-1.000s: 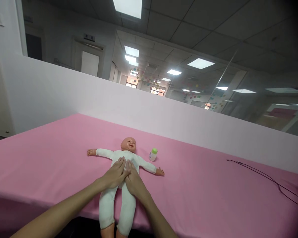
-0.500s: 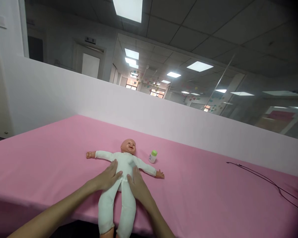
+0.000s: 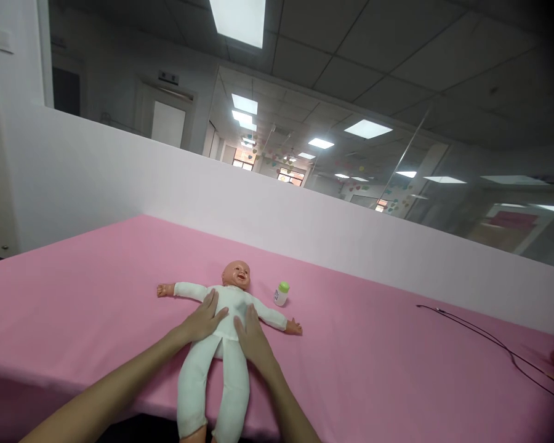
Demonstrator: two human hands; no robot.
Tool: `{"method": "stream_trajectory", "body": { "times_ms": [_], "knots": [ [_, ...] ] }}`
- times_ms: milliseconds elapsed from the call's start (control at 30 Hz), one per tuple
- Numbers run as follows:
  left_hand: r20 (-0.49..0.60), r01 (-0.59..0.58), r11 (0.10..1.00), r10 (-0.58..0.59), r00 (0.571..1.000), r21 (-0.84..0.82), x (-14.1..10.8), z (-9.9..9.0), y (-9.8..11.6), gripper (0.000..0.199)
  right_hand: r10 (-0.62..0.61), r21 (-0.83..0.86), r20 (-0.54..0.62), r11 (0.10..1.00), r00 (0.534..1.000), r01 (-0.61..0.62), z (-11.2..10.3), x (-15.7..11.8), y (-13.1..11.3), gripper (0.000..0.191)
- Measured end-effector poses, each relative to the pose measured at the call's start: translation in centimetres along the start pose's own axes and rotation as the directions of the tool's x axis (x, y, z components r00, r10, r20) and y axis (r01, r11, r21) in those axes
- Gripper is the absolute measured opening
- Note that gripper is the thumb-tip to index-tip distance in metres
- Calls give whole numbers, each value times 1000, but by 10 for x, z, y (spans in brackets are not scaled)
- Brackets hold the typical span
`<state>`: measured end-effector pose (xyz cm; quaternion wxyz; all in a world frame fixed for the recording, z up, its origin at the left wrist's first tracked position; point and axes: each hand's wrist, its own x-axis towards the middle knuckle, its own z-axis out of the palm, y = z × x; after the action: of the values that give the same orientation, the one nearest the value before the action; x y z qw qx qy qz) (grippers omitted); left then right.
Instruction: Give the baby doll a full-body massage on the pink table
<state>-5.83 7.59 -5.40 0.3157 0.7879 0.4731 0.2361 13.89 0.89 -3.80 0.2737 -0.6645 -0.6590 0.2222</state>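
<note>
A pink-covered table (image 3: 373,375) fills the foreground, bearing a doll (image 3: 231,300) in a white suit, flat on its back near the front edge with arms spread. Two bare hands lie apart on its torso, fingers extended and gripping nothing: the left hand (image 3: 204,319) along one side, the right hand (image 3: 253,337) along the other. Smallest, a capped bottle (image 3: 281,295) stands upright beyond one doll arm, green-topped and pale-bodied; its contents cannot be made out.
</note>
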Motion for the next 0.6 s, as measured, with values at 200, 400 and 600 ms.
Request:
{"method": "stream_trajectory", "body": {
  "times_ms": [200,400,600],
  "knots": [
    [57,-202,976,198,979,83,-22,6,29,88,-199,-28,73,979,977,201,8,-16,-16,69],
    [-49,-47,998,49,998,48,14,-1,18,86,-118,4,-92,993,989,118,3,26,-1,74],
    [-48,22,996,-27,998,-92,-68,-11,5,85,-142,1,-289,989,947,148,-27,16,40,55]
  ]
}}
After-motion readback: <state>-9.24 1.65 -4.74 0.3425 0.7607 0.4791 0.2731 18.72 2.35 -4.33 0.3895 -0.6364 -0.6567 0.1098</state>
